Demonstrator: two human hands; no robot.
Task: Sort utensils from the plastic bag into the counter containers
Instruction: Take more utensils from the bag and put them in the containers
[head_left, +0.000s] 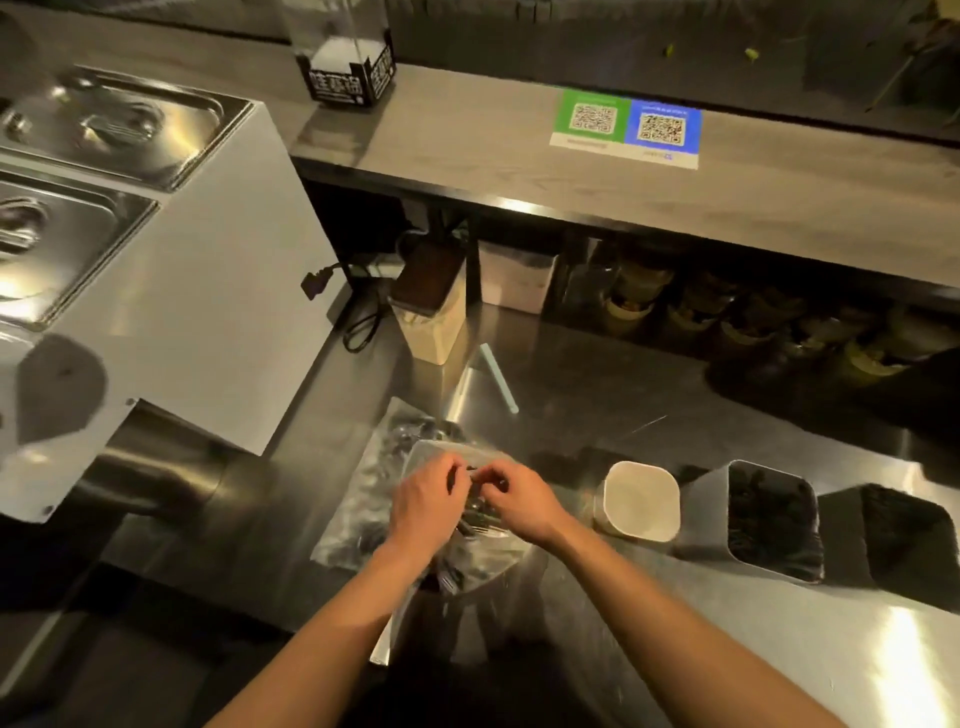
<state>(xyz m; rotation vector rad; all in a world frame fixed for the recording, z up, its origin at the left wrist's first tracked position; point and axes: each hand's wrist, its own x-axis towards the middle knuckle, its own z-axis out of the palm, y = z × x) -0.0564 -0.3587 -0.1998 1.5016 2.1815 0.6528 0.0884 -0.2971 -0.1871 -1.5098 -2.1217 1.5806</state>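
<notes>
utensils (475, 512) lie in the plastic bag (363, 499), near centre of the counter (597, 415). left hand (423, 501) and right hand (519, 499) pinch one, seemingly. slippery film could sag, spilling them short of the containers (774, 519) on the right.

Left hand (423, 501): back up, fingers curled, thumb and forefinger tips drawn together.
Right hand (519, 499): likewise curled into a pinch; what either nips is too small to tell.
Fingertips: close together, almost meeting.
Forearms: bare, reaching forward and converging towards the wrists.
</notes>
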